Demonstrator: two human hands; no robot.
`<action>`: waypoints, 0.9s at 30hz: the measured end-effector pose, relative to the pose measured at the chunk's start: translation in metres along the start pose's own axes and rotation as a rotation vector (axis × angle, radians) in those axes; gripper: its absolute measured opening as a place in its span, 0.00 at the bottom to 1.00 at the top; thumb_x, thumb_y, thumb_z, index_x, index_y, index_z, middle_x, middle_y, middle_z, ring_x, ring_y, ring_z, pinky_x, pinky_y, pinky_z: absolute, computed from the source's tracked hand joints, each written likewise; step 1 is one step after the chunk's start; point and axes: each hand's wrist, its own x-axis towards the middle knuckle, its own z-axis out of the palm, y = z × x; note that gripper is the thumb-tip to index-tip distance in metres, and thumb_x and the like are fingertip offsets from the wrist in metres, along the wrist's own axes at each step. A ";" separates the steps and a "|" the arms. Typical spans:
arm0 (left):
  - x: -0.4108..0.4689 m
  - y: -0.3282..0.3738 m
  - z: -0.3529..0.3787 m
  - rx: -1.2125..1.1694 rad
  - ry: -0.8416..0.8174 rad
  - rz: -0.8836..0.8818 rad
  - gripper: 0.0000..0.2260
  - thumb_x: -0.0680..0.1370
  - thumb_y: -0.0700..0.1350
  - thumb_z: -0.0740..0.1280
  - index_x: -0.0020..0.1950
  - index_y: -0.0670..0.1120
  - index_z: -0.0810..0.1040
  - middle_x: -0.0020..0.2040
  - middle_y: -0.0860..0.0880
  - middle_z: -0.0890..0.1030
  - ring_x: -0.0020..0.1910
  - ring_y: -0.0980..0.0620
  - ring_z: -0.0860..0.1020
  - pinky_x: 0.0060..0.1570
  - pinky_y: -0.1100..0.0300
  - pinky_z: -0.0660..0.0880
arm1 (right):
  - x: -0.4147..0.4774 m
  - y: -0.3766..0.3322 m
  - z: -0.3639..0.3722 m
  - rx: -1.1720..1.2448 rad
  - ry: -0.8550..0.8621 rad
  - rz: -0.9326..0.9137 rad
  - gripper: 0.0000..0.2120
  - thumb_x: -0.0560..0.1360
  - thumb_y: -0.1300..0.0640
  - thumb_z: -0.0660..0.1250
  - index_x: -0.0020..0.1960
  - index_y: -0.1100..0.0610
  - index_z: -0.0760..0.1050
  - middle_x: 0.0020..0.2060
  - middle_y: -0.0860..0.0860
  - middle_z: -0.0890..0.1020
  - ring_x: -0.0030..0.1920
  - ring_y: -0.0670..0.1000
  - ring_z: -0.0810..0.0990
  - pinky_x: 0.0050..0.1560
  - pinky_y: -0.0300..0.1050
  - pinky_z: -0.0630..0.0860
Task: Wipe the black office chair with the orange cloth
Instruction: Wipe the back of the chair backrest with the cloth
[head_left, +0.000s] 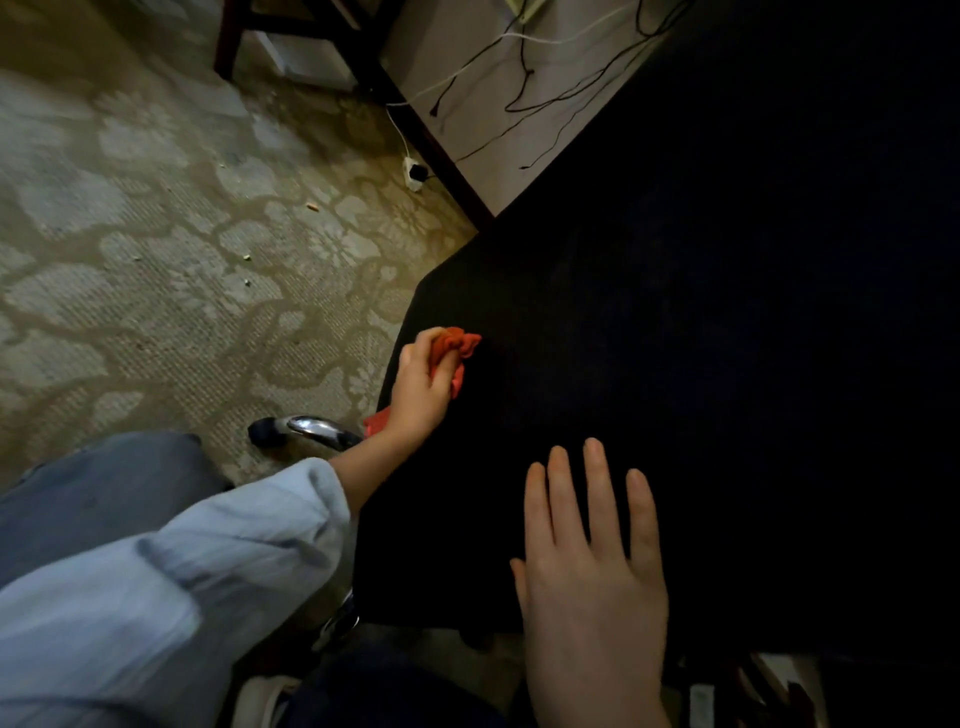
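Your left hand (423, 384) grips the cloth (457, 340), fingers curled round a tight wad of it, at the left edge of the chair (675, 338) seat. A loose corner of cloth hangs out below your wrist, over the edge. Your right hand (592, 561) lies flat on the seat nearer you, fingers straight and slightly apart, holding nothing. Bare black fabric lies between the two hands.

The step in hand looks like wiping the seat, starting from that left edge. How much is already wiped cannot be told, because the seat is dark and shows no mark.

To do it well, loosen the wad so a broader face of cloth meets the fabric; a tight ball touches only a small patch. Press evenly and draw the cloth in straight, overlapping passes from the left edge across to the right. Then work toward the back, where the seat goes into deep shadow.

Brace the seat with your right hand. A caster (265, 431) shows below, so the chair will likely roll or swivel on the carpet (156, 260) under a sideways push. Lift that hand aside when the passes reach it, so no strip is missed beneath the palm. Tuck the loose corner in so it doesn't snag the chrome leg (317, 428) below.
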 end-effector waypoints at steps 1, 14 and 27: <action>-0.003 -0.012 -0.004 0.028 0.007 -0.033 0.09 0.79 0.45 0.63 0.58 0.51 0.73 0.55 0.43 0.74 0.55 0.50 0.76 0.57 0.63 0.70 | -0.003 0.000 0.000 -0.017 -0.017 -0.027 0.36 0.51 0.57 0.82 0.56 0.68 0.79 0.57 0.65 0.79 0.64 0.60 0.67 0.70 0.54 0.47; -0.065 0.026 -0.004 0.002 0.007 -0.149 0.10 0.79 0.41 0.63 0.60 0.47 0.73 0.53 0.44 0.71 0.47 0.58 0.76 0.51 0.65 0.74 | -0.014 0.008 0.006 -0.456 -0.086 -0.100 0.21 0.72 0.52 0.67 0.61 0.61 0.77 0.60 0.60 0.78 0.65 0.63 0.73 0.67 0.67 0.55; -0.054 0.024 -0.019 0.006 -0.070 0.098 0.12 0.78 0.46 0.61 0.61 0.52 0.71 0.53 0.47 0.72 0.48 0.73 0.71 0.50 0.77 0.66 | 0.021 -0.012 0.006 -0.390 0.202 -0.124 0.13 0.72 0.56 0.64 0.53 0.61 0.80 0.44 0.59 0.82 0.52 0.62 0.80 0.62 0.65 0.62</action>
